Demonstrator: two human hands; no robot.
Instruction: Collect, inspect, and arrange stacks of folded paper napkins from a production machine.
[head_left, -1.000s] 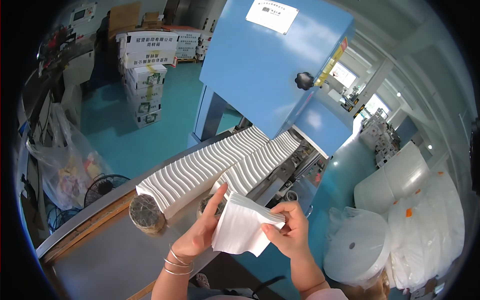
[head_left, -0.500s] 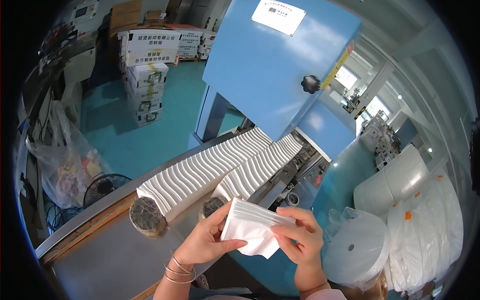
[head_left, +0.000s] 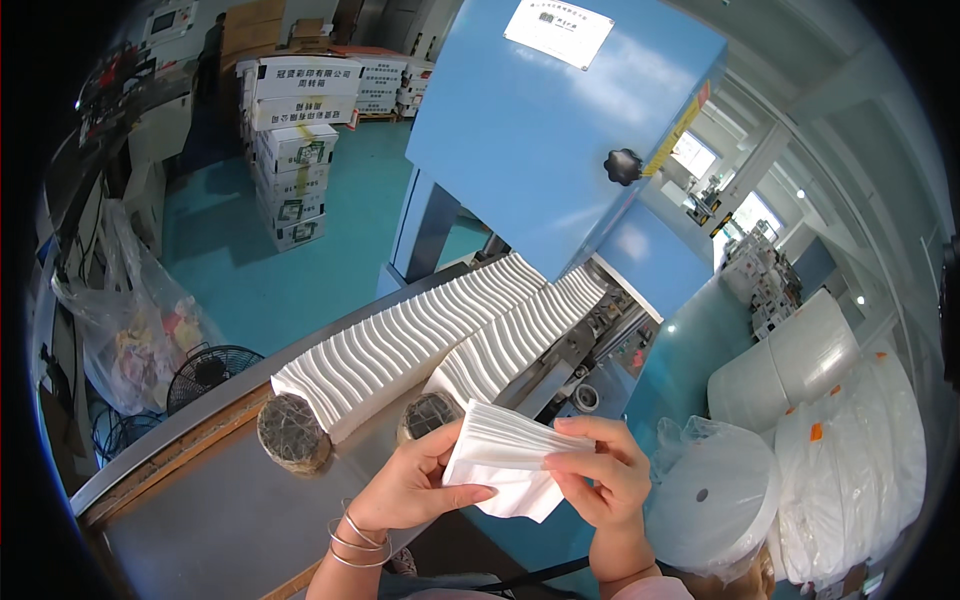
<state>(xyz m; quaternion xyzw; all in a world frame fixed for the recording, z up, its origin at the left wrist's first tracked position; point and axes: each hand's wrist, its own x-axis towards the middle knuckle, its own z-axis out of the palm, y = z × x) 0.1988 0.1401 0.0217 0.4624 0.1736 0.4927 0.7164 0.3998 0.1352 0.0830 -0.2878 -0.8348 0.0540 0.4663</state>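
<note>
We've got a stack of folded white tissue (head_left: 512, 460) held up between both hands, sitting around 6 o'clock in the view, just above the near end of the steel table (head_left: 210, 520). Our left hand (head_left: 415, 490) has its grip closed on the stack's left edge, thumb under the bottom and fingers on the back. Our right hand (head_left: 605, 475) pinches the right side, fingertips (head_left: 560, 462) pressed on the front sheet. Two silver bangles (head_left: 350, 535) sit on the left wrist.

Up toward 11 o'clock from the hands, two long rows of folded tissue (head_left: 420, 335) run out of the blue machine (head_left: 560, 130). Each row ends against a round weight (head_left: 292, 432) on the table. At 3 o'clock there are big white paper rolls (head_left: 715, 495) wrapped in plastic. Cartons (head_left: 300, 150) are stacked at 10 o'clock on the green floor.
</note>
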